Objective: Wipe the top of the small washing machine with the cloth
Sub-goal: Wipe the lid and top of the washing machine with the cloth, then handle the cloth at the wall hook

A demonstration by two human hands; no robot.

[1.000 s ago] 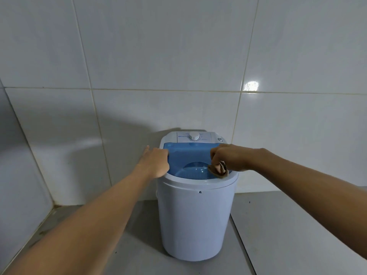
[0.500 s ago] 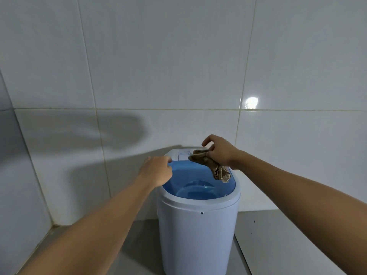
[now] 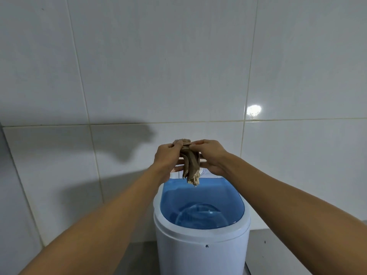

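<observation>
A small white washing machine point(image 3: 202, 253) with a translucent blue lid point(image 3: 200, 197) stands low in the middle of the view. Above its back edge both hands hold a crumpled brown cloth point(image 3: 191, 167), lifted clear of the lid. My left hand point(image 3: 166, 155) pinches the cloth's top from the left. My right hand point(image 3: 212, 155) grips it from the right. The frayed lower end of the cloth hangs just over the lid's rear. The hands and cloth hide most of the control panel.
A white tiled wall point(image 3: 178, 66) rises close behind the machine. A grey floor point(image 3: 278, 255) shows to the right and lower left. A side wall point(image 3: 8, 195) closes in at the far left.
My right hand lifted the cloth off the lid and up over the back of the machine. My left hand left the lid's rim and joined it on the cloth. The camera tilted upward.
</observation>
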